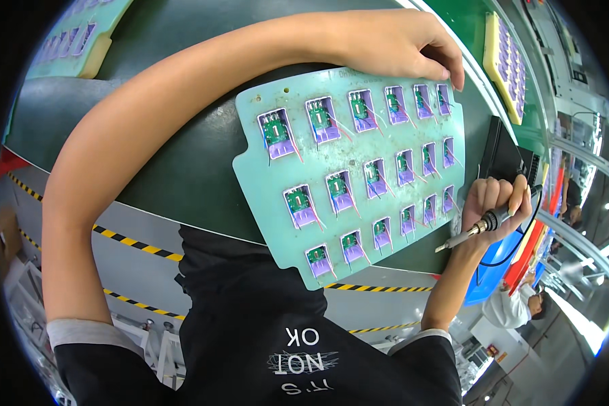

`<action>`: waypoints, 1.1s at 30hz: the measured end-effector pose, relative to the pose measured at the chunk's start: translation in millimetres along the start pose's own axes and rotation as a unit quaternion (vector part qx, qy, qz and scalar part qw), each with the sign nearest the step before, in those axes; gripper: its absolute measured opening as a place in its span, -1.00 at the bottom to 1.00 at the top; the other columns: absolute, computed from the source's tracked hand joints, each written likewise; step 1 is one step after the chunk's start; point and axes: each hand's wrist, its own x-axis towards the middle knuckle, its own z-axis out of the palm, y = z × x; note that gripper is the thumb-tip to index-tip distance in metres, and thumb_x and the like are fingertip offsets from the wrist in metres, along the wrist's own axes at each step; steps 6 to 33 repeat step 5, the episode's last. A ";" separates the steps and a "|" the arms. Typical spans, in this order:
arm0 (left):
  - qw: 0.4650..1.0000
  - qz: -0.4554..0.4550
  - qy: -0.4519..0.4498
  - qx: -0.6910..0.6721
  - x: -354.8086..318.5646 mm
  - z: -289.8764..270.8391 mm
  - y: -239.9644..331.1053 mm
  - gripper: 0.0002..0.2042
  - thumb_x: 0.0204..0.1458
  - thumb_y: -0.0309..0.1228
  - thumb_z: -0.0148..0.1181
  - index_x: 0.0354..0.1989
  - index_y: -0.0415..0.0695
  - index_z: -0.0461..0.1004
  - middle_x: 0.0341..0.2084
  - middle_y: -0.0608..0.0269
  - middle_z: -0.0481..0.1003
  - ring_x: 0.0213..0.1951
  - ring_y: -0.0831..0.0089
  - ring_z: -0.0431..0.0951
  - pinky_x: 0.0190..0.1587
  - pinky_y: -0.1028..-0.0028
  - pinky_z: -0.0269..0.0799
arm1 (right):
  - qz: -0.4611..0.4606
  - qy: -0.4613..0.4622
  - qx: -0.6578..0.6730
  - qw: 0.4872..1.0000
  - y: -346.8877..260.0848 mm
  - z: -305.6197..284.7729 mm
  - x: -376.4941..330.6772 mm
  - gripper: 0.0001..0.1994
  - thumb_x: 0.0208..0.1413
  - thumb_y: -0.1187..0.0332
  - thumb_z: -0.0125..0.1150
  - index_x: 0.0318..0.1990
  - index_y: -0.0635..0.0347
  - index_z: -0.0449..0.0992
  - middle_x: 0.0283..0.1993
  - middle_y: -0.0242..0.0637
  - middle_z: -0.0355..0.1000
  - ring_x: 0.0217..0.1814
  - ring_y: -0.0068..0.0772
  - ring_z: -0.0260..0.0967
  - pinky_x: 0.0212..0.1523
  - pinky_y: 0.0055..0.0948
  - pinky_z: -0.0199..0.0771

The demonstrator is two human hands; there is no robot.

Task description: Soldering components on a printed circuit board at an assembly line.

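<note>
A pale green tray (348, 155) lies tilted before me, with rows of pockets holding small purple cases. Each case carries a green circuit board (275, 130) with red, blue and white wires trailing out. My left arm reaches around the tray's far side, and my left hand (406, 47) is bent over its far right corner, gripping the edge; some fingertips are hidden. Beside the right edge, my right hand (497, 206) is closed around a soldering iron (477, 228). The iron's metal tip points left toward the tray's near right side, apart from the boards.
Another green tray (81, 44) with purple cases sits at the far left. A yellowish tray (506, 64) of purple parts stands at the far right, above a black box (501, 149). A blue bin (487, 274) is right of my wrist. Another person (511, 308) sits farther right.
</note>
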 end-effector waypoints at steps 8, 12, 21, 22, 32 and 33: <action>0.998 -0.015 -0.030 -0.050 3.2 -10.9 1.9 -0.80 0.02 -0.48 0.05 -0.21 -0.29 0.48 -0.32 0.09 0.53 -0.23 0.36 0.51 -0.13 0.45 0.39 | -0.004 0.011 -0.017 1.000 -1.3 -1.4 0.9 -0.73 0.19 0.25 -0.12 -0.56 0.07 0.20 -0.80 -0.50 -0.07 -0.78 -0.64 -0.21 -0.67 -0.53 -0.17; 0.998 -0.015 -0.030 -0.050 3.2 -10.9 1.9 -0.80 0.02 -0.48 0.05 -0.21 -0.29 0.48 -0.32 0.09 0.53 -0.23 0.36 0.51 -0.13 0.45 0.39 | -0.004 0.011 -0.017 1.000 -1.3 -1.4 0.9 -0.73 0.19 0.25 -0.12 -0.56 0.07 0.20 -0.80 -0.50 -0.07 -0.78 -0.64 -0.21 -0.67 -0.53 -0.17; 0.998 -0.015 -0.030 -0.050 3.2 -10.9 1.9 -0.80 0.02 -0.48 0.05 -0.21 -0.29 0.48 -0.32 0.09 0.53 -0.23 0.36 0.51 -0.13 0.45 0.39 | -0.004 0.011 -0.017 1.000 -1.3 -1.4 0.9 -0.73 0.19 0.25 -0.12 -0.56 0.07 0.20 -0.80 -0.50 -0.07 -0.78 -0.64 -0.21 -0.67 -0.53 -0.17; 0.998 -0.015 -0.030 -0.050 3.2 -10.9 1.9 -0.80 0.02 -0.48 0.05 -0.21 -0.29 0.48 -0.32 0.09 0.53 -0.23 0.36 0.51 -0.13 0.45 0.39 | -0.004 0.011 -0.017 1.000 -1.3 -1.4 0.9 -0.73 0.19 0.25 -0.12 -0.56 0.07 0.20 -0.80 -0.50 -0.07 -0.78 -0.64 -0.21 -0.67 -0.53 -0.17; 0.998 -0.015 -0.030 -0.050 3.2 -10.9 1.9 -0.80 0.02 -0.48 0.05 -0.21 -0.29 0.48 -0.32 0.09 0.53 -0.23 0.36 0.51 -0.13 0.45 0.39 | -0.004 0.011 -0.017 1.000 -1.3 -1.4 0.9 -0.73 0.19 0.25 -0.12 -0.56 0.07 0.20 -0.80 -0.50 -0.07 -0.78 -0.64 -0.21 -0.67 -0.53 -0.17; 0.998 -0.015 -0.030 -0.050 3.2 -10.9 1.9 -0.80 0.02 -0.48 0.05 -0.21 -0.29 0.48 -0.32 0.09 0.53 -0.23 0.36 0.51 -0.13 0.45 0.39 | -0.004 0.011 -0.017 1.000 -1.3 -1.4 0.9 -0.73 0.19 0.25 -0.12 -0.56 0.07 0.20 -0.80 -0.50 -0.07 -0.78 -0.64 -0.21 -0.67 -0.53 -0.17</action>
